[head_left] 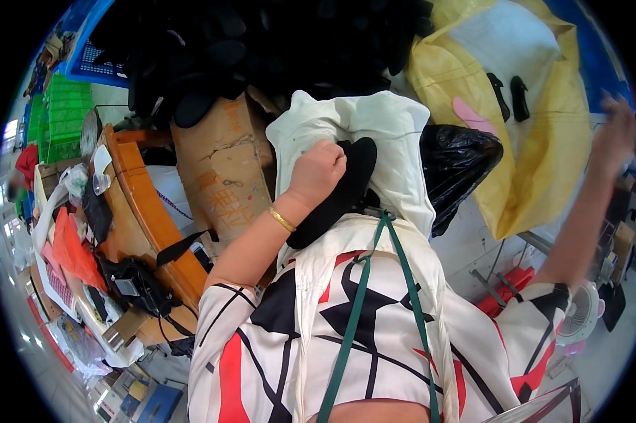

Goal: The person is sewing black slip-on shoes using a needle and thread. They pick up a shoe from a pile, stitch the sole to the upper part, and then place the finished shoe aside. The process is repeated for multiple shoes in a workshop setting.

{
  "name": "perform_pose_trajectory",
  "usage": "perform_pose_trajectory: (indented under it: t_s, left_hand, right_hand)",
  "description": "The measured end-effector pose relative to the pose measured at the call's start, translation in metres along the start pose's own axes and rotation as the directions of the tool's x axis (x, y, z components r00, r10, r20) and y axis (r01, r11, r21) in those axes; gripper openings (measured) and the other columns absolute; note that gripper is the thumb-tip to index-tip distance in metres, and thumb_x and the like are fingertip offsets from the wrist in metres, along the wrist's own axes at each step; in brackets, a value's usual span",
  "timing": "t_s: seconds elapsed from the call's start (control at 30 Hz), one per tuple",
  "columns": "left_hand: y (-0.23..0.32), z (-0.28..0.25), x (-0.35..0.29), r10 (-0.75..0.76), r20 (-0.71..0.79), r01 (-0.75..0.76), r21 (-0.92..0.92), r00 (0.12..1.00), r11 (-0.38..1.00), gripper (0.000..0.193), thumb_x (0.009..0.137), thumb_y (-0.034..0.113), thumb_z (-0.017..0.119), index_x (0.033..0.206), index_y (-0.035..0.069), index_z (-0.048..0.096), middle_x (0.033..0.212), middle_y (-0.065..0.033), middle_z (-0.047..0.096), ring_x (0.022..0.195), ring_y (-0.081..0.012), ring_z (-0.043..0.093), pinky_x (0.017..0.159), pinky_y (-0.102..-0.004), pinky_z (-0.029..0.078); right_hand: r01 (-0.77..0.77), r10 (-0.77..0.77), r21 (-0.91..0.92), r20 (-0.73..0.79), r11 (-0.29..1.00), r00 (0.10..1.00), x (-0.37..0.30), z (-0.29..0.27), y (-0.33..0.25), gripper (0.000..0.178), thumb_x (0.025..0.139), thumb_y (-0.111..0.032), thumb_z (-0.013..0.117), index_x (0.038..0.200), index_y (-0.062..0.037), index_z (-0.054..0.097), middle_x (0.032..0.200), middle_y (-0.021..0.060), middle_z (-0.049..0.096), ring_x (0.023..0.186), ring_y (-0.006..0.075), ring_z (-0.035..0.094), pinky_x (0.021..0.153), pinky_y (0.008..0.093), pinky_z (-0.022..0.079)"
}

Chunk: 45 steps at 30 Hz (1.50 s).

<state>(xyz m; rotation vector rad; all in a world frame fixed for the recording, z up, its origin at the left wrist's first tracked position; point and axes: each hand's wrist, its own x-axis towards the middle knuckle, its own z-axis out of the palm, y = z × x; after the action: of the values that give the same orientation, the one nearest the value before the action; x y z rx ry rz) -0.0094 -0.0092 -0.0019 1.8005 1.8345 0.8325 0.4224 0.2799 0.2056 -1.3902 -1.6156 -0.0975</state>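
My left hand (318, 169), with a gold bangle at the wrist, is closed on a black shoe-shaped piece (347, 185). This piece is long, with a rounded end, and slants across my lap; I cannot tell if it is a whole shoe or a sole. A white cloth apron (399, 134) lies under it. My right hand (614, 130) is stretched far out to the right, beyond the yellow sack (505, 204). Motion blurs it, and its fingers cannot be made out clearly. Two small black shoe-like pieces (519, 99) and a pink insole-shaped piece (473, 116) lie on the sack.
Black pieces (261, 49) are heaped at the far side beside a blue crate (95, 62). A cardboard box (222, 169) and a wooden chair (141, 190) stand to my left, with a cluttered table (85, 282) beyond. At right are a black plastic bag (459, 162) and a fan (579, 314).
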Motion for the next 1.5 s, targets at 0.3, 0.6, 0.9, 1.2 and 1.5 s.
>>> perform_pose_trajectory:
  t_s: [0.3,0.6,0.9,1.2,1.5]
  left_hand:
    - [-0.005,0.006,0.004,-0.162,0.020,0.162,-0.267,0.987,0.950,0.014,0.087,0.015,0.069,0.085,0.001,0.066,0.082,-0.0110,0.063,0.070,-0.0227,0.060,0.064,-0.0326,0.049]
    - [0.010,0.017,0.013,-0.140,0.038,0.136,0.087,0.989,0.987,0.016,0.083,0.022,0.069,0.078,0.007,0.066,0.082,-0.0107,0.064,0.075,-0.0317,0.063,0.066,-0.0405,0.052]
    - [-0.020,0.018,0.013,-0.319,0.211,0.382,-0.468,0.924,0.797,0.014,0.089,0.014,0.071,0.084,0.001,0.065,0.074,0.0021,0.060,0.067,-0.0063,0.051,0.060,-0.0239,0.044]
    - [0.009,0.003,0.008,0.036,-0.047,-0.043,-0.158,0.998,0.986,0.007,0.087,0.011,0.069,0.092,0.006,0.067,0.077,-0.0067,0.063,0.064,-0.0180,0.058,0.060,-0.0292,0.047]
    - [0.013,0.014,0.018,-0.039,0.112,0.015,0.205,0.993,0.979,0.012,0.085,0.022,0.068,0.086,0.010,0.070,0.084,-0.0085,0.066,0.074,-0.0312,0.065,0.060,-0.0402,0.051]
  right_hand:
    - [0.361,-0.576,0.480,0.783,0.800,0.236,-0.206,0.112,-0.150,0.017,0.078,-0.001,0.060,0.093,-0.0074,0.067,0.089,0.0080,0.060,0.091,0.0294,0.061,0.073,0.0369,0.051]
    - [0.468,-0.679,0.570,0.728,0.675,0.093,-0.252,0.124,-0.174,0.006,0.078,-0.013,0.066,0.082,-0.0086,0.066,0.087,0.0039,0.061,0.093,0.0229,0.062,0.068,0.0348,0.055]
    - [0.295,-0.297,0.312,0.950,0.903,-0.093,-0.304,0.075,-0.171,0.029,0.086,-0.035,0.067,0.088,-0.0060,0.067,0.085,0.0112,0.068,0.080,0.0306,0.068,0.067,0.0430,0.054]
    - [0.197,-0.258,0.313,0.930,0.929,-0.262,-0.326,0.076,-0.145,0.035,0.082,-0.039,0.070,0.086,-0.0043,0.070,0.079,0.0142,0.070,0.078,0.0335,0.069,0.070,0.0442,0.055]
    - [-0.016,-0.288,0.293,0.925,0.956,-0.249,-0.333,0.074,-0.133,0.032,0.082,-0.033,0.069,0.091,-0.0020,0.070,0.083,0.0173,0.070,0.080,0.0343,0.068,0.072,0.0426,0.054]
